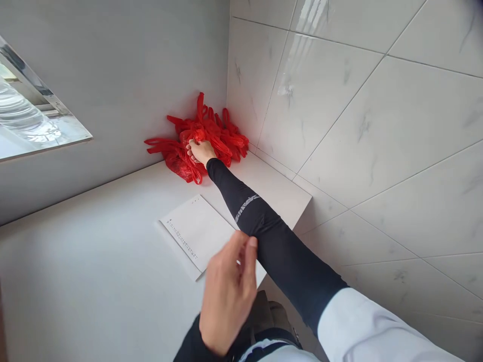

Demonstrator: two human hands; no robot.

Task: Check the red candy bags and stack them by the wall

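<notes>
A pile of red plastic bags [215, 133] lies bunched in the far corner of the white table, against the wall. My right hand [203, 151] reaches out to the near side of the pile, its fingers curled in and closed on a red plastic bag. The black sleeve [260, 221] with a light patterned band covers that forearm. Closer to me, my left hand [228, 286] is raised with thumb and forefinger pinched together, right by the sleeve. Whether the pinch holds any of the fabric cannot be made out.
A white booklet or pad [199, 231] with small print lies on the white table [94, 261] below my right arm. Marbled tiles [358, 125] cover the wall on the right. A window opening [33, 115] at the left shows a clear, ridged plastic object.
</notes>
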